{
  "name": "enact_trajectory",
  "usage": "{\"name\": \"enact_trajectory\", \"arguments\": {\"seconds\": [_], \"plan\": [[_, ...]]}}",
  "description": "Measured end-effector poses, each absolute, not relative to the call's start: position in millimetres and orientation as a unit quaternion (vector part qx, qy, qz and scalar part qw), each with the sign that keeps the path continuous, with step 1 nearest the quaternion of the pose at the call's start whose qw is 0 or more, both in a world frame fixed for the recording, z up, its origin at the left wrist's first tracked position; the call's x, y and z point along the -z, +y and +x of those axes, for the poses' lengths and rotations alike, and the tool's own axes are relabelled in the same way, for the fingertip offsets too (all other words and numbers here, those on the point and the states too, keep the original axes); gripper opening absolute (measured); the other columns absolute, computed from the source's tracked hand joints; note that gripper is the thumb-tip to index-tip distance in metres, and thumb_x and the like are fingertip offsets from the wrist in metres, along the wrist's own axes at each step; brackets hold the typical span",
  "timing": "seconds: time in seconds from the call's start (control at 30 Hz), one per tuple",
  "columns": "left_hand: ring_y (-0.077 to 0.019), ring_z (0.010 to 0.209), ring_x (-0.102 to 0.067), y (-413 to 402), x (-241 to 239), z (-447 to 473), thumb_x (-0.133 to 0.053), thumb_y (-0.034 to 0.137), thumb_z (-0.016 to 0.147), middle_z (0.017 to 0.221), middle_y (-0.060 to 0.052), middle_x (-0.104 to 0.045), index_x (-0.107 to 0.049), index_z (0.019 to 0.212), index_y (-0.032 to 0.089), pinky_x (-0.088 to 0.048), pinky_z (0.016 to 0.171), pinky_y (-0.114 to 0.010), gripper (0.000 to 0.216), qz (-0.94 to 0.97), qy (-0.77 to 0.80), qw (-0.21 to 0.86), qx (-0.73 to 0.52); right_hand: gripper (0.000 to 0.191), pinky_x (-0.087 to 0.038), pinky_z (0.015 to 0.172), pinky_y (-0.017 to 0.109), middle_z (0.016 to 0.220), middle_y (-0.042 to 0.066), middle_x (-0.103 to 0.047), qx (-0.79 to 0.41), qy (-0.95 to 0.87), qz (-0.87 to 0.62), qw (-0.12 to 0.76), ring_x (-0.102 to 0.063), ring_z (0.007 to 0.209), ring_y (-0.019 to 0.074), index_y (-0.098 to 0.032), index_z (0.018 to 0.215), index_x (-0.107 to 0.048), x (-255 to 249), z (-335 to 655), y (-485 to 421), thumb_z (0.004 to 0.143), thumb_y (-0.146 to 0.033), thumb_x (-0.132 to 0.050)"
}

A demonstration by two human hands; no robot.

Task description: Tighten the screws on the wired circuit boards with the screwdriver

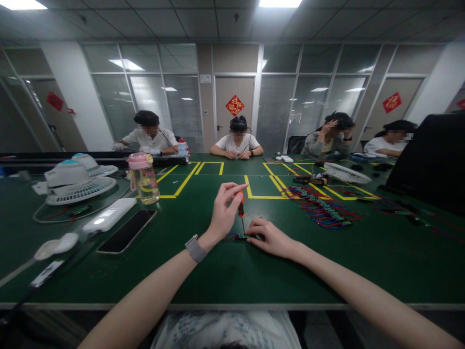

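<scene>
My left hand (225, 206) is closed around the orange-and-black handle of a screwdriver (241, 208), which stands nearly upright. Its thin shaft points down at a small green circuit board (240, 237) lying on the table. Red and blue wires come out of the board's left side. My right hand (267, 236) rests on the table with bent fingers, and its thumb and fingertips are at the board's right end, holding it. Whether the screwdriver tip sits in a screw is too small to tell.
Wired circuit boards (323, 206) lie in a row at the right. On the left are a phone (128, 232), a white power bank (111, 214), a pink-lidded bottle (143, 179) and white fan parts (80, 186). A dark monitor (432, 165) stands far right. Several people sit opposite.
</scene>
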State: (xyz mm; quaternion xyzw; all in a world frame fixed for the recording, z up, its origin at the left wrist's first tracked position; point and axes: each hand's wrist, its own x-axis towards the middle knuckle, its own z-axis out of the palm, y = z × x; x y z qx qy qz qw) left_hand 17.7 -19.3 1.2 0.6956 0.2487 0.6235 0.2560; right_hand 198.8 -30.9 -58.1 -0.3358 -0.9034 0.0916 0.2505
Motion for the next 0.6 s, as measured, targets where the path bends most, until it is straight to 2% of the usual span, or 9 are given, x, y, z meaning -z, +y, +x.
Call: {"name": "enact_trajectory", "arguments": {"seconds": [0.07,0.13,0.3,0.37,0.5,0.6], "plan": [[-0.0126,0.085,-0.06,-19.9,-1.8,19.0,-0.045,0.026,0.092,0.105,-0.007,-0.057,-0.064,0.115,0.02,-0.053,0.074,-0.025,0.03,0.691,0.224,0.31,-0.613,0.021,-0.047,0.079,0.029,0.09,0.008,-0.061,-0.092,-0.903,-0.337,0.25,-0.059,0.083,0.0171,-0.015,0.102,-0.07,57.6,198.5,-31.2,0.087,-0.022,-0.057],[-0.0138,0.085,-0.062,-20.4,-1.6,20.1,-0.049,0.026,0.091,0.103,-0.007,-0.061,-0.061,0.118,0.019,-0.054,0.074,-0.026,0.031,0.683,0.221,0.338,-0.609,0.021,-0.047,0.078,0.029,0.09,0.008,-0.061,-0.092,-0.903,-0.338,0.25,-0.059,0.083,0.0171,-0.015,0.102,-0.07,57.2,198.0,-31.3,0.087,-0.023,-0.057],[-0.0131,0.086,-0.057,-20.1,0.2,19.3,-0.067,0.028,0.079,0.096,-0.004,-0.054,-0.07,0.101,0.021,-0.051,0.073,-0.022,0.024,0.69,0.266,0.24,-0.629,0.02,-0.047,0.078,0.03,0.09,0.008,-0.061,-0.09,-0.904,-0.336,0.249,-0.058,0.083,0.0174,-0.016,0.101,-0.07,57.3,197.5,-30.4,0.087,-0.023,-0.057],[-0.0134,0.089,-0.057,-19.5,0.3,18.7,-0.064,0.03,0.082,0.101,-0.005,-0.051,-0.07,0.102,0.021,-0.052,0.074,-0.022,0.022,0.691,0.261,0.238,-0.63,0.02,-0.047,0.078,0.03,0.089,0.007,-0.061,-0.086,-0.904,-0.336,0.248,-0.058,0.082,0.0173,-0.016,0.101,-0.07,57.4,197.4,-30.4,0.087,-0.023,-0.057],[-0.0141,0.088,-0.061,-18.8,0.1,19.5,-0.047,0.029,0.092,0.109,-0.008,-0.057,-0.06,0.121,0.021,-0.054,0.074,-0.026,0.033,0.686,0.221,0.34,-0.604,0.02,-0.046,0.077,0.029,0.089,0.007,-0.061,-0.088,-0.904,-0.341,0.244,-0.058,0.082,0.0172,-0.016,0.101,-0.07,56.9,197.3,-31.4,0.087,-0.023,-0.057],[-0.014,0.085,-0.062,-19.0,0.7,19.8,-0.053,0.028,0.089,0.101,-0.007,-0.061,-0.06,0.12,0.019,-0.054,0.074,-0.026,0.033,0.683,0.23,0.337,-0.606,0.021,-0.046,0.076,0.029,0.089,0.007,-0.061,-0.088,-0.903,-0.342,0.244,-0.058,0.081,0.0168,-0.016,0.102,-0.07,56.9,197.3,-31.4,0.088,-0.024,-0.057]]}}
